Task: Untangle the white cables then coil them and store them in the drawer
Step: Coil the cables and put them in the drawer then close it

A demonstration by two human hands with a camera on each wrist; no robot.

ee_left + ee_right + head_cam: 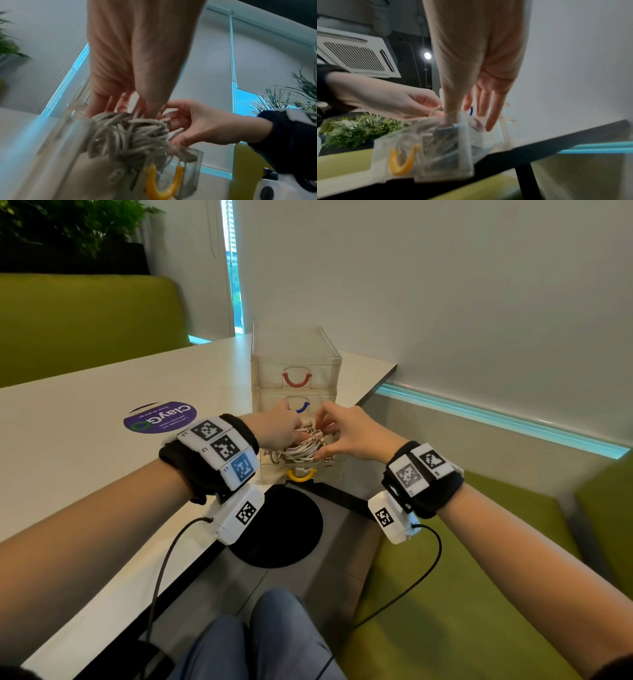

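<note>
White tabletop [85, 392] against a pale wall carries a clear three-drawer organiser [296, 361], and its lowest drawer [270, 467], the one with the yellow handle [301, 475], is pulled out toward the person. Bunched inside it lie the white cables [301, 446], heaped above the rim. At the bundle's 9 o'clock side, the left hand [279, 428] has its fingers curled down into the strands, pinching some of them. At 3 o'clock, the right hand [346, 431] is loosely spread, thumb and forefinger nipping at a strand near the top, the other fingers straight beside the drawer wall. The step looks like working the bundle in the drawer, whether lifting it or seating it cannot be told. It would go best with the mass steadied by one hand while the other frees a single plug end, rather than tugging loops tighter. At 9 o'clock from the organiser, a purple sticker [160, 416] marks the table.
</note>
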